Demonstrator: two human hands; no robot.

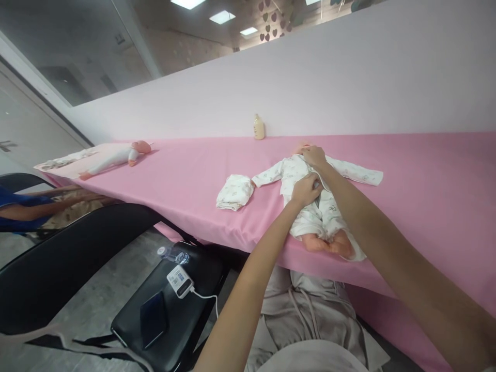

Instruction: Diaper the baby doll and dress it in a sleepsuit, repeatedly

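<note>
"Head view: where is the doll [315, 242] to be found?"

"It is laid on the pink sheet [430, 201], feet nearest, in a white shirt [293, 166] and white pants [309, 219]."

"And how are the hands placed?"

"The right hand [314, 156] is set at the doll's neck, with its fingers bent in. The left hand [306, 189] is rested on the doll's belly, half curled. Whether cloth is pinched by either one cannot be told, as the fingertips are hidden."

"What else is near the doll?"

"A folded pile [235, 191] is set to the left of the doll, by the end of one sleeve. A bottle [259, 128] is stood past the doll, a bit to the left."

"How is this step best done?"

"The shirt's front seems to be worked on. It should be smoothed with a soft touch, and the neck should not be pressed. The doll should be steadied at the belly. No doll hand can be seen at the end of the right-side sleeve [360, 172], so the arm should be felt for gently there."
</note>
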